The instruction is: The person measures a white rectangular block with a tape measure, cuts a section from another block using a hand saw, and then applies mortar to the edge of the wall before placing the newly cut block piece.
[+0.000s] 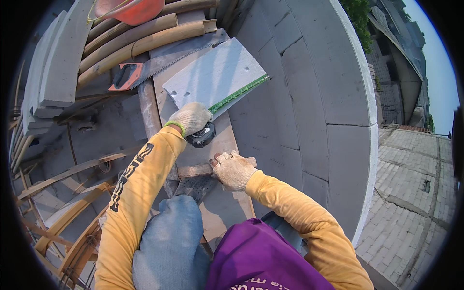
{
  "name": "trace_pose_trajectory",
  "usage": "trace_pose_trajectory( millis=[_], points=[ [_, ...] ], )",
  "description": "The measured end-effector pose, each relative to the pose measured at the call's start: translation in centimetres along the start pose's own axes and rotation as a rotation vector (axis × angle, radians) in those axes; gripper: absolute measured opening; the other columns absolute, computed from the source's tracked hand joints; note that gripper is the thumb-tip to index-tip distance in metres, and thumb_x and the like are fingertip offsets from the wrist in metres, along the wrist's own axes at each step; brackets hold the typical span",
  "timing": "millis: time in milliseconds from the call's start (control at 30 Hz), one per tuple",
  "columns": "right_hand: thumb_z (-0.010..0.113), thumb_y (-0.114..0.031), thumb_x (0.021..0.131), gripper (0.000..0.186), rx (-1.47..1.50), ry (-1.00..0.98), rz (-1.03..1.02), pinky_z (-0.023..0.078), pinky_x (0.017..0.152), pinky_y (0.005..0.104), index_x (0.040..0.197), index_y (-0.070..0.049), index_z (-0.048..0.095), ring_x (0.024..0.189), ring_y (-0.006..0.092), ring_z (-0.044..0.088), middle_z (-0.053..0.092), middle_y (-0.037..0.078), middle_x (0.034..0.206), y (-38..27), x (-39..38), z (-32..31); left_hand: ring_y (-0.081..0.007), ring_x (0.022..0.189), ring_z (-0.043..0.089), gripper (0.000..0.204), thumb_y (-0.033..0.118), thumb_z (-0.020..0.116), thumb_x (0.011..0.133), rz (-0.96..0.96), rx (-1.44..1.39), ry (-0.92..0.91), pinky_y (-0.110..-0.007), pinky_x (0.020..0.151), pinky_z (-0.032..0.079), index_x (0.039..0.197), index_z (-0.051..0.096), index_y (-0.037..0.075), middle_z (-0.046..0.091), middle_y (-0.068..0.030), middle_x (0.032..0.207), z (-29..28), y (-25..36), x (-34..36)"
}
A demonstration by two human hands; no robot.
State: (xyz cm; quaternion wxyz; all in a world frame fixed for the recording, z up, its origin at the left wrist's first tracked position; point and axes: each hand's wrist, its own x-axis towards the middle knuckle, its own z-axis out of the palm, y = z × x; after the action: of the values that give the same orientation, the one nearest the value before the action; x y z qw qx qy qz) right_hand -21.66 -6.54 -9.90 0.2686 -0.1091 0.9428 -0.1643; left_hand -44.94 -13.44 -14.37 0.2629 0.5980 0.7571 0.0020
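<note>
My left hand (192,119), in a whitish knit glove, is closed round a black tape measure (201,136). Its green blade (239,94) runs out along the right edge of a pale lightweight block (212,72) that lies on a plank. Nearer to me, my right hand (234,171), gloved with bare fingertips showing, is closed over a short wooden bar (194,171) lying crosswise. Just under the bar's left end is a grey, speckled metal plate (195,186); whether the two are joined I cannot tell.
An orange-handled handsaw (126,76) lies beyond the block, beside bamboo poles (145,44) and a red bucket or helmet-like vessel (130,10). Grey blocks (63,58) are stacked at far left. A block wall (309,82) rises along the right; a drop with timber framing (77,212) is left.
</note>
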Motion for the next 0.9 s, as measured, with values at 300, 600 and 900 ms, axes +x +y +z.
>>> trace_pose_trajectory(
  millis=[300,600,900],
  points=[
    [0.065,-0.039,0.099,0.043,0.526,0.294,0.205,0.053,0.075,0.0468,0.119,-0.001,0.062,0.090,0.0372,0.066,0.065,0.018,0.101,3.2,-16.6,1.0,-0.0394,0.103,0.073,0.031,0.022,0.058,0.096,-0.297,-0.355,-0.069,-0.047,0.088,0.058,0.112,0.079,0.006,0.075,-0.0214,0.110,-1.9,1.8,-0.6],
    [0.064,-0.042,0.104,0.044,0.755,0.759,0.604,0.051,0.071,0.0428,0.107,0.002,0.064,0.075,0.0347,0.065,0.064,0.018,0.080,10.4,-7.4,0.1,-0.0375,0.098,0.074,0.027,0.012,0.056,0.096,-0.126,-0.121,-0.070,-0.046,0.086,0.060,0.110,0.078,0.004,0.075,-0.0200,0.108,-0.2,1.5,0.0],
    [0.062,-0.048,0.105,0.050,0.833,0.805,0.593,0.052,0.073,0.0426,0.108,0.002,0.064,0.078,0.0345,0.067,0.066,0.019,0.082,12.6,-3.6,2.3,-0.0371,0.097,0.074,0.027,0.015,0.055,0.099,-0.258,-0.275,-0.054,-0.045,0.088,0.060,0.109,0.078,0.003,0.075,-0.0187,0.106,1.1,1.1,0.1]
  ],
)
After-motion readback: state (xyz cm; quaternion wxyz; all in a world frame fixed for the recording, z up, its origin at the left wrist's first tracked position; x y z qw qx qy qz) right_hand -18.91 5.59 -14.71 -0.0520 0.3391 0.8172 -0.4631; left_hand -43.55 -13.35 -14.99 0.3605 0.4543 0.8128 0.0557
